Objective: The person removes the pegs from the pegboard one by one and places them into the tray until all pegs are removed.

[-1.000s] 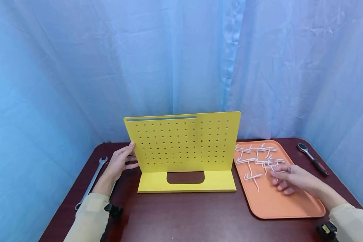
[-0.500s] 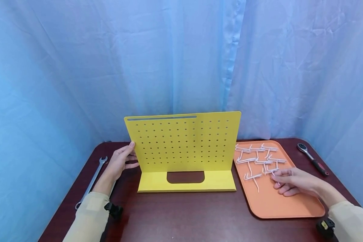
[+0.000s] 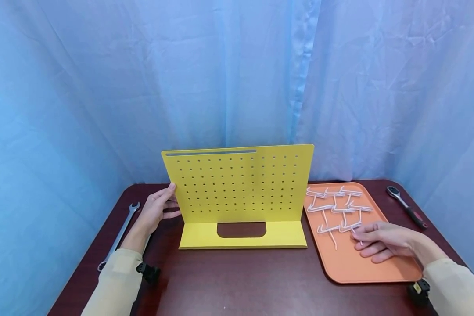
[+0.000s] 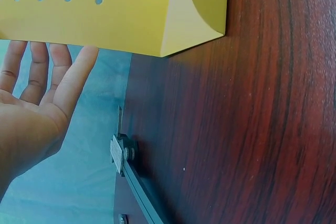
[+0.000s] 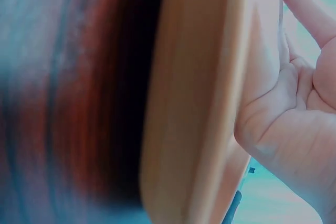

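In the head view a yellow pegboard stand [image 3: 237, 188] stands upright on the table, its base toward me. My left hand [image 3: 152, 215] holds its left edge, with the thumb at the front and the fingers reaching behind; the left wrist view shows fairly straight fingers [image 4: 71, 80] at that edge. At the right lies an orange tray [image 3: 371, 272] bearing several white wire pegboard hooks [image 3: 321, 208] in rough rows. Over the tray, my right hand [image 3: 387, 241] pinches the stem of one white hook [image 3: 349, 227]. The right wrist view shows the palm, but the hook is out of sight there.
A combination wrench [image 3: 120, 237] lies on the table left of my arm. Near it is a dark caliper [image 4: 126, 153], mostly hidden by the arm in the head view. Right of the tray lies a ratchet [image 3: 407, 207]. Blue curtains [image 3: 237, 74] hang behind the table.
My right hand has moved slightly toward me with the pinched hook, away from the hooks behind; that hook now lies beside the front-row one. My left hand stays at the pegboard edge.
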Demonstrator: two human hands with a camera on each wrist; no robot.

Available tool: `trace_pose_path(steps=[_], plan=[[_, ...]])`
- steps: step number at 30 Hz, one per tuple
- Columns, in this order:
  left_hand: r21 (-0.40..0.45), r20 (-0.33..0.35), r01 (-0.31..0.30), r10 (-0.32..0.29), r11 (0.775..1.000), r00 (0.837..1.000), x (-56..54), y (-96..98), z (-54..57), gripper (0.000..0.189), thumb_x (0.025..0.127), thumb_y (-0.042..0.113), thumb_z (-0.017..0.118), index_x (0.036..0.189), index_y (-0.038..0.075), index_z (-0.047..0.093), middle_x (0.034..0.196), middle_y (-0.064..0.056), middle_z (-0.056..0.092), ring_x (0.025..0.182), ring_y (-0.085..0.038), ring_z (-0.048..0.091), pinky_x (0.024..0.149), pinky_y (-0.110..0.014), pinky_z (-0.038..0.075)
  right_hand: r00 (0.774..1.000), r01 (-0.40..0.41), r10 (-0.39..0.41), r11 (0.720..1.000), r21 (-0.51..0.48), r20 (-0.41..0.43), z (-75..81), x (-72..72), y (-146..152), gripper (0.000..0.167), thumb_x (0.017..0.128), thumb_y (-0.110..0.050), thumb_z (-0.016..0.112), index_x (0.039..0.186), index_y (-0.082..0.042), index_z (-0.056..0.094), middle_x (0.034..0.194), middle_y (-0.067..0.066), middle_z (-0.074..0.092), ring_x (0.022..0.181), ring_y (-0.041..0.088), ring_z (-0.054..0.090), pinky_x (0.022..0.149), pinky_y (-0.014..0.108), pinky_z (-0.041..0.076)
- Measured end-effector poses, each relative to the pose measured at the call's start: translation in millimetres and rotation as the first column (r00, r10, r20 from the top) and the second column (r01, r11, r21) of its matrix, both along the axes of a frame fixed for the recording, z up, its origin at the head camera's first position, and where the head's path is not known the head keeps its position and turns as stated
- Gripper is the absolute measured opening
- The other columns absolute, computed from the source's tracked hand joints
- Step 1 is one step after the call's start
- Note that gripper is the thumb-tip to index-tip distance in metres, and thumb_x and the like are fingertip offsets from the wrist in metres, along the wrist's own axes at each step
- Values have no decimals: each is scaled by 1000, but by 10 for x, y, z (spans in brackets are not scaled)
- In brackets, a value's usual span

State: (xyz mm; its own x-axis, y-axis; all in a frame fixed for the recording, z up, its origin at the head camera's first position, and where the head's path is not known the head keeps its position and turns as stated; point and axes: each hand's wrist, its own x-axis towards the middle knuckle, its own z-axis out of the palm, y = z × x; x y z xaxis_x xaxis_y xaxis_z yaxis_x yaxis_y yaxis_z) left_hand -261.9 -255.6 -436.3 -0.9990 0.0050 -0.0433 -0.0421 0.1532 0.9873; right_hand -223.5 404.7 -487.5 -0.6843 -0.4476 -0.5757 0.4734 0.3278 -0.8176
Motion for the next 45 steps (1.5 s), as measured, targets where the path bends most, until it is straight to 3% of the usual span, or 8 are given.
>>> trace_pose_path(steps=[16, 27, 33, 38, 45], plan=[[45, 10, 16, -16, 999, 1000, 21, 14, 30, 62, 96, 60, 60, 122, 3, 65, 116, -27, 59, 97, -33, 65, 81, -46, 60, 1000, 4, -4, 1000, 22, -15, 0, 38, 47, 33, 108, -36, 51, 122, -9, 64, 103, 10, 71, 89, 24, 73, 74, 43, 62], [21, 4, 6, -7, 1000, 1000, 7, 3, 16, 63, 97, 61, 58, 122, 4, 65, 118, -29, 58, 96, -30, 66, 80, -44, 61, 1000, 13, -13, 1000, -10, -13, 1, 43, 86, 36, 109, -36, 49, 129, -9, 62, 104, 11, 72, 90, 25, 74, 75, 45, 62], [19, 9, 15, -15, 1000, 1000, 8, 0, 11, 62, 98, 60, 58, 123, 3, 65, 113, -23, 61, 99, -33, 65, 80, -43, 61, 1000, 20, -20, 1000, -9, -20, -19, 58, 90, 36, 109, -35, 49, 131, -9, 60, 104, 10, 72, 89, 24, 74, 75, 45, 62], [38, 14, 26, -26, 999, 1000, -4, 25, 7, 63, 99, 58, 58, 124, 0, 64, 108, -18, 64, 100, -36, 64, 83, -47, 60, 1000, 14, -14, 1000, -13, -17, -24, 81, 121, 34, 109, -34, 49, 124, -7, 62, 103, 9, 73, 88, 23, 74, 74, 44, 62], [36, 13, 25, -25, 999, 1000, -14, 37, 10, 62, 98, 59, 58, 119, 1, 65, 110, -21, 62, 100, -34, 65, 81, -45, 61, 999, 30, -30, 1000, 1, -18, -6, 73, 109, 34, 109, -35, 49, 122, -7, 63, 102, 9, 73, 87, 23, 74, 74, 44, 62]])
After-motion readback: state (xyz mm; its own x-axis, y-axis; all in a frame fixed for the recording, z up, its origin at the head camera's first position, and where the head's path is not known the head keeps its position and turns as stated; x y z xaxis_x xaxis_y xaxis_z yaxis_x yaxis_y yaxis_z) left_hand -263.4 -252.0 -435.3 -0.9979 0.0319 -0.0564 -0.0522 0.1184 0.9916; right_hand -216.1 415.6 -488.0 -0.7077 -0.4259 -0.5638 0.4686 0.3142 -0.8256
